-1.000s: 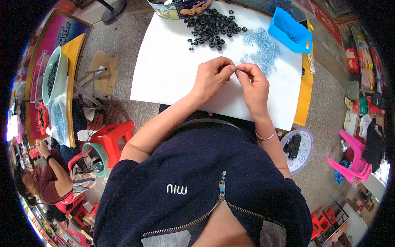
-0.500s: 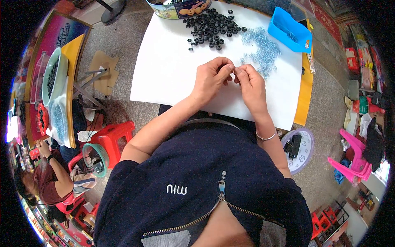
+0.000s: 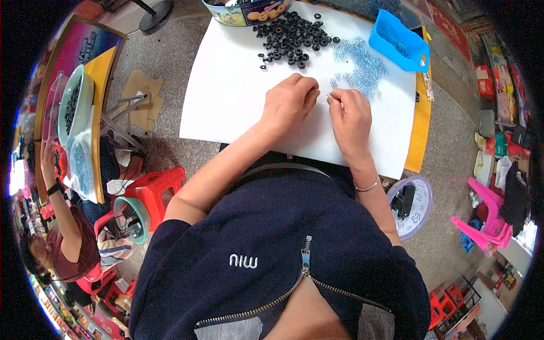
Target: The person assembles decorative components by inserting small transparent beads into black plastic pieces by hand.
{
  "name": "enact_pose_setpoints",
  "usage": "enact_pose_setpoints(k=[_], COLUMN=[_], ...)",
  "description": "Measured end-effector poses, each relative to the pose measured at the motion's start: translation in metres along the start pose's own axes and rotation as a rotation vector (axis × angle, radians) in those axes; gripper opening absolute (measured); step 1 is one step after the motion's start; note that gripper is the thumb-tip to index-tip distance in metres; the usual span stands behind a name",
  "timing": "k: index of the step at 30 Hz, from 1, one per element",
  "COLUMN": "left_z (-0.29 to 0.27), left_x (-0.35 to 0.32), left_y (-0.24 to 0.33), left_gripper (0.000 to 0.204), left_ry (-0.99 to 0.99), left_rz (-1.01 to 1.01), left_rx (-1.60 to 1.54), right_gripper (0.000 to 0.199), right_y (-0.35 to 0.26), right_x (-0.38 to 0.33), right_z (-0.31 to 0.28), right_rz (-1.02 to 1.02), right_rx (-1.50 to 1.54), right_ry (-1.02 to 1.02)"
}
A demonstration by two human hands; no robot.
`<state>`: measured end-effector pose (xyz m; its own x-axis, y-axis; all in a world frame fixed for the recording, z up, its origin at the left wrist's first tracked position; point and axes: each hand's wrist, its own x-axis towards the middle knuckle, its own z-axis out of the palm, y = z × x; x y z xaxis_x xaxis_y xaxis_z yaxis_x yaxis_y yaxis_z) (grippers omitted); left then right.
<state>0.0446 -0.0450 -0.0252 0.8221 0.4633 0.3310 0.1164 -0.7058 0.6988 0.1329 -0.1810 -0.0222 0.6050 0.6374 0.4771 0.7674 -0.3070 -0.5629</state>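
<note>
My left hand (image 3: 290, 105) rests on the white table (image 3: 226, 96) with its fingers curled, fingertips pinched near a small part I cannot make out. A few centimetres to the right, my right hand (image 3: 350, 116) pinches a tiny pale piece (image 3: 330, 97) between thumb and forefinger. Just beyond both hands lie a heap of black rings (image 3: 292, 38) and a scatter of small clear blue pieces (image 3: 357, 62).
A blue plastic scoop tray (image 3: 398, 41) lies at the far right of the table, and a printed round tin (image 3: 246, 11) stands at the far edge. A red stool (image 3: 152, 190) and another person (image 3: 65, 226) are to my left. A pink chair (image 3: 487, 221) stands to the right.
My hands have drawn slightly apart. Earlier the fingertips met over the white sheet; now a small gap shows between them.
</note>
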Motion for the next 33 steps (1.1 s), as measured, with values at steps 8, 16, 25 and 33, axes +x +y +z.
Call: enact_pose_setpoints(k=[8, 16, 25, 33], left_z=[-0.001, -0.038, -0.045, -0.045], left_x=[-0.004, -0.008, -0.026, -0.027], left_y=[-0.008, -0.012, -0.007, -0.006], left_gripper=[0.015, 0.027, 0.028, 0.023], left_ry=[-0.045, -0.130, -0.289, -0.271], left_rz=[0.037, -0.689, -0.780, -0.809], left_rx=[0.020, -1.072, -1.669, -1.760], right_gripper=[0.008, 0.007, 0.008, 0.007], right_y=[0.003, -0.002, -0.056, -0.060], right_x=[-0.002, -0.003, 0.012, 0.010], right_z=[0.001, -0.004, -0.027, -0.018], right_rz=[-0.036, 0.085, 0.271, 0.176], right_rx=[-0.097, 0.070, 0.511, 0.457], right_ry=[0.008, -0.005, -0.120, -0.079])
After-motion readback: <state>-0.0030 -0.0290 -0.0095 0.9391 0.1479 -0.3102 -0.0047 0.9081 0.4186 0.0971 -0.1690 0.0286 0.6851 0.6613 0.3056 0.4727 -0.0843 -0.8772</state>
